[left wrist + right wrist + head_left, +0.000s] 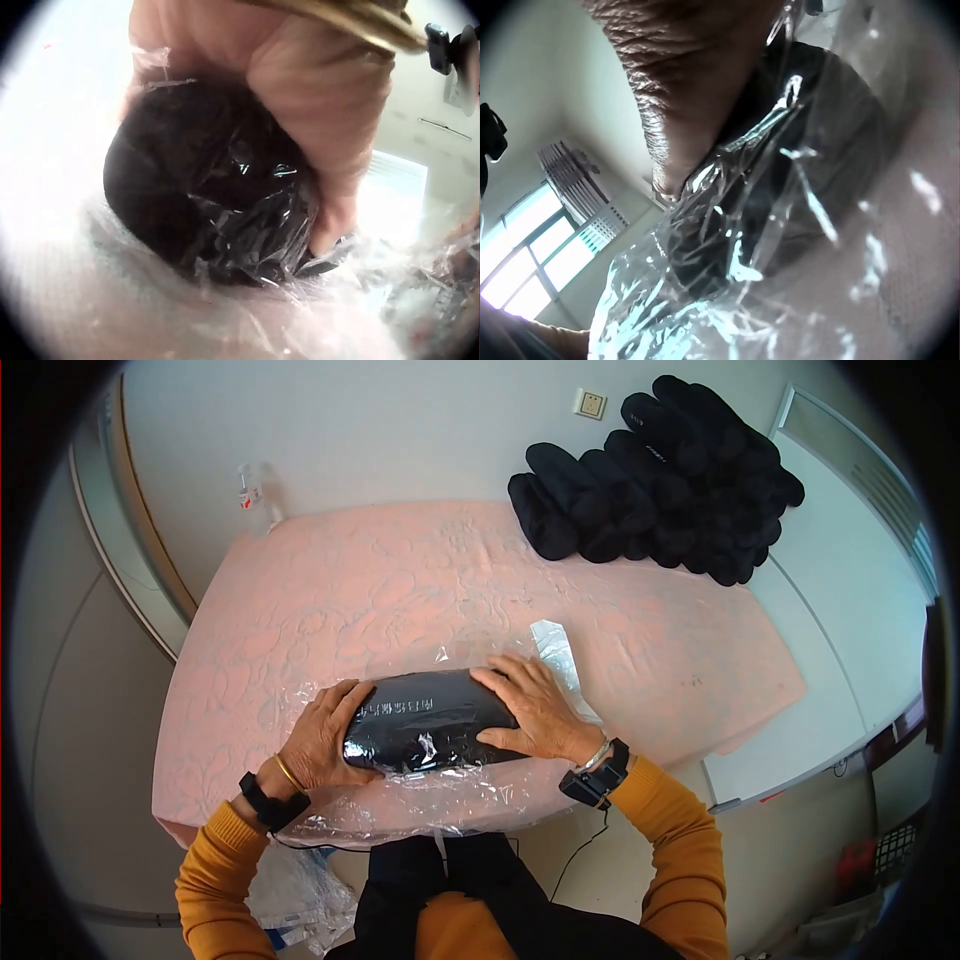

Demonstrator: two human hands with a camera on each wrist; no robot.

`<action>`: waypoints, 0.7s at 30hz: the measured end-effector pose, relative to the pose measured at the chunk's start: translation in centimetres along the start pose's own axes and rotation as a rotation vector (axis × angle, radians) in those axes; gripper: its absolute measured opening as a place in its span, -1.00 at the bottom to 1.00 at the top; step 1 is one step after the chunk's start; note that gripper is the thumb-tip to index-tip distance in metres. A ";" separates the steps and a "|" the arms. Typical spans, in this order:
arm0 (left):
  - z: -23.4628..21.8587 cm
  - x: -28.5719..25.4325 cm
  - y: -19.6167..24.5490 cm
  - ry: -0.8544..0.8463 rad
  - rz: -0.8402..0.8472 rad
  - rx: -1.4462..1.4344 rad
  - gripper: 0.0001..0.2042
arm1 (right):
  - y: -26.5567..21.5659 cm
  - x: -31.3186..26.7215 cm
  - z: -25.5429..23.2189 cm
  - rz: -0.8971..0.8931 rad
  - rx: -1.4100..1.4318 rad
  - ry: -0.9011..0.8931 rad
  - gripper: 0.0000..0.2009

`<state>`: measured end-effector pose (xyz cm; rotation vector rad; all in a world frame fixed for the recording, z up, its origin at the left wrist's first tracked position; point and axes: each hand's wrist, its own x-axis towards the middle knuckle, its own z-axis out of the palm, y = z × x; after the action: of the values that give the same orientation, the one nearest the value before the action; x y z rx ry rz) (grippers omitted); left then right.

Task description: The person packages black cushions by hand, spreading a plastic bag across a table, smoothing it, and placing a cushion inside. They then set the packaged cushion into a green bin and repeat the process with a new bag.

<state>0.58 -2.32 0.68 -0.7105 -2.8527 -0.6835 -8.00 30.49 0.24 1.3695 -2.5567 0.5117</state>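
A black padded roll (430, 710) with a line of white characters lies crosswise near the front of the table, inside a clear plastic bag (480, 792). My left hand (322, 740) grips its left end; in the left wrist view the palm cups over the rounded black end (202, 180), with a digit down its side. At the other end my right hand (537, 710) holds the roll through the film, thumb on the near side and fingers spread over the top. Crinkled plastic (667, 300) bunches below that hand in the right wrist view.
A heap of similar black rolls (650, 480) stands at the back right against the wall. Beyond the right hand lies a silvery-white strip (556, 655). A clear bottle (247, 488) is at the back left. The pink patterned cloth (380, 580) covers the table.
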 end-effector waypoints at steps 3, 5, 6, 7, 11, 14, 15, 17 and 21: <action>0.0 -0.2 0.0 0.033 -0.010 0.007 0.14 | -0.4 -0.1 -0.6 0.120 -0.209 0.175 -0.31; 0.7 -0.4 -0.4 0.181 -0.136 -0.034 0.11 | -0.8 -0.8 -1.4 0.129 -0.196 0.244 -0.33; 0.8 -0.6 -0.3 0.256 -0.201 -0.056 0.10 | -0.9 -1.3 -1.9 0.140 -0.188 0.312 -0.35; 0.9 -1.2 0.1 0.255 -0.211 -0.057 0.10 | -1.0 -1.6 -2.2 0.153 -0.177 0.379 -0.36; -0.1 -2.2 3.9 0.276 -0.283 -0.589 0.04 | -1.9 -2.8 -2.6 0.211 0.040 0.410 -0.36; -0.7 -2.2 4.4 0.182 -0.155 -0.061 0.08 | -1.1 -2.9 -1.0 0.214 0.179 0.358 -0.34; -0.7 -2.0 3.8 0.188 -0.149 -0.053 0.08 | -1.1 -2.7 -0.8 0.224 0.256 0.323 -0.34; 0.7 -1.5 0.9 0.266 -0.118 0.035 0.03 | -1.3 -2.4 -0.5 0.207 0.267 0.286 -0.33; 2.8 -2.0 2.4 0.193 0.008 -0.129 -0.04 | -3.0 -3.4 0.3 0.221 0.312 0.090 -0.32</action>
<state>3.41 0.04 -1.33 -0.6343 -2.6488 -0.8893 -3.58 31.43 -0.54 1.1200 -2.6493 1.0232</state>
